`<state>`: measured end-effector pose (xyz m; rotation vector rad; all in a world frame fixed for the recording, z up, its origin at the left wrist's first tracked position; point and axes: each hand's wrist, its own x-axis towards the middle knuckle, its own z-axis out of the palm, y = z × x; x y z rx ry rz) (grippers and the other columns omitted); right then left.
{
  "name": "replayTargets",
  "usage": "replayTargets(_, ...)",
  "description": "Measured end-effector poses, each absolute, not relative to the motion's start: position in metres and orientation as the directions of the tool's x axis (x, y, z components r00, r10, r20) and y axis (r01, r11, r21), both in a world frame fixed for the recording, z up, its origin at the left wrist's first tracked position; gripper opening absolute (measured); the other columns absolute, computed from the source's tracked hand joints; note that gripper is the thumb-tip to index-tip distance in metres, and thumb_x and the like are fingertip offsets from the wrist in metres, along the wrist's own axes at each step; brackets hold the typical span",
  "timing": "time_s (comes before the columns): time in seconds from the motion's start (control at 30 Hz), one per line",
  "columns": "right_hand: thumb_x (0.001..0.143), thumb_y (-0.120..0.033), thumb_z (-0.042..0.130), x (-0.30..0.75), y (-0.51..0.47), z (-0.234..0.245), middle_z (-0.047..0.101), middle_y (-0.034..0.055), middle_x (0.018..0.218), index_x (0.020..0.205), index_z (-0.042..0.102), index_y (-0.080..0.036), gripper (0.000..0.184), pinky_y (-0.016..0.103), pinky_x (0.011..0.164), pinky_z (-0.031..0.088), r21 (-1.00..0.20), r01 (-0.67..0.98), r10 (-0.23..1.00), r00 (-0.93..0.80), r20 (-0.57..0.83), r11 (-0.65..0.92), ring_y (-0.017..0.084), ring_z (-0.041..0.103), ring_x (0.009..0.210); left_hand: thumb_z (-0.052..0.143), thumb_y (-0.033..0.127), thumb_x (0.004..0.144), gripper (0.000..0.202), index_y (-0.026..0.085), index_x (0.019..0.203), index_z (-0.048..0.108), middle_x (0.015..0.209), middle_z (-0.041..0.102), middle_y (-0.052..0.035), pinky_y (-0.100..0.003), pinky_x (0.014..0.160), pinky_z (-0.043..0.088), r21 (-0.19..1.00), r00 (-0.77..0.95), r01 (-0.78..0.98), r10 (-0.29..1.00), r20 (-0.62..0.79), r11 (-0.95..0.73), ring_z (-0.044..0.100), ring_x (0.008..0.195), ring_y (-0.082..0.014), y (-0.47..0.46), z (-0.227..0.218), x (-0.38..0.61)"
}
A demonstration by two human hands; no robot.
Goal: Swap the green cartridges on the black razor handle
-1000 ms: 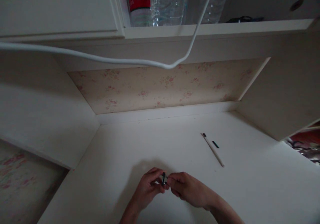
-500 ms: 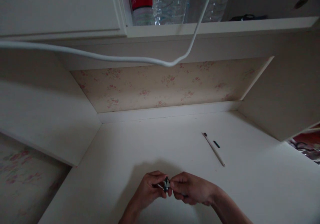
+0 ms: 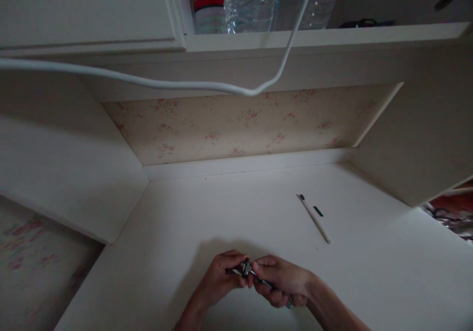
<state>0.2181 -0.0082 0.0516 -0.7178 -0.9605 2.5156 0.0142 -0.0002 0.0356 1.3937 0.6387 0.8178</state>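
Observation:
Low in the head view, my left hand [image 3: 225, 274] is closed, its thumb and fingers pinching a small black-and-silver piece [image 3: 246, 268]. My right hand [image 3: 283, 279] meets it from the right, fingers wrapped round a slim dark tool [image 3: 265, 283] with a shiny metal front part. That front part reaches the small piece; I cannot tell whether the two are joined. A bit of teal shows below the right hand's fingers. The fingers hide much of both things, and their exact kind is too small to make out.
On the white desk [image 3: 177, 213] to the right lie a thin white stick with a dark end [image 3: 315, 220] and a short dark strip [image 3: 318, 211]. A white cable [image 3: 185, 83] hangs across the view. Water bottles [image 3: 251, 6] stand on the shelf above; side panels flank the desk.
My right hand has turned a little, so more of the slim dark tool and its metal front now shows. My left hand stays nearly in place.

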Motion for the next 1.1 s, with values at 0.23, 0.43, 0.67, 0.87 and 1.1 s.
replayTargets(0.23,0.089,-0.055,0.06,0.21,-0.007,0.052,0.052,-0.0017,0.065,0.093,0.063,-0.013,0.043,0.014,0.029,0.024,-0.755,-0.218,0.581,-0.774,-0.253,-0.619,0.003,0.034,0.035,0.076,0.055,0.067,0.052,0.016,0.1,0.071,0.086,0.053,-0.0064,-0.024,0.056,0.042,0.972,0.505,-0.228,0.861,0.064,0.062,0.056,0.064,-0.0135,0.003,0.023,0.01)
replayTargets(0.43,0.086,-0.061,0.059,0.204,-0.005,0.06,0.053,-0.001,0.065,0.091,0.063,-0.013,0.049,0.014,0.032,0.031,-0.805,-0.208,0.624,-0.744,-0.238,-0.555,0.005,0.04,0.038,0.075,0.052,0.07,0.049,0.017,0.104,0.07,0.086,0.052,-0.0055,-0.025,0.056,0.045,0.946,0.471,-0.318,0.877,0.098,0.065,0.056,0.063,-0.0134,0.003,0.021,0.01)
replayTargets(0.67,0.086,-0.049,0.066,0.195,-0.008,0.062,0.054,-0.0012,0.077,0.094,0.062,-0.017,0.033,0.02,0.05,0.044,-0.964,-0.132,0.805,-0.583,-0.112,-0.23,0.009,0.049,0.053,0.076,0.05,0.07,0.048,0.017,0.104,0.066,0.084,0.049,-0.0034,-0.023,0.05,0.046,0.938,0.303,-0.344,0.95,0.075,0.036,0.051,0.061,-0.012,0.005,0.007,0.009)
replayTargets(0.87,0.09,-0.055,0.056,0.183,-0.02,0.047,0.063,0.004,0.078,0.094,0.061,-0.016,0.04,0.026,0.057,0.047,-0.984,-0.096,0.943,-0.312,-0.113,-0.15,0.015,0.058,0.064,0.075,0.049,0.071,0.046,0.015,0.098,0.063,0.069,0.049,0.001,-0.021,0.05,0.042,0.969,0.268,-0.241,0.963,0.017,0.051,0.048,0.057,-0.0108,0.006,0.012,0.011)
replayTargets(1.1,0.084,-0.066,0.057,0.17,-0.034,0.025,0.063,0.0072,0.089,0.098,0.062,-0.017,0.052,0.026,0.053,0.046,-0.904,-0.305,0.945,-0.222,-0.239,-0.3,0.015,0.058,0.062,0.068,0.04,0.079,0.032,0.018,0.102,0.064,0.083,0.053,-0.0019,-0.022,0.056,0.043,0.995,0.249,-0.1,0.967,0.052,-0.028,0.051,0.062,-0.0113,0.008,0.013,0.014)
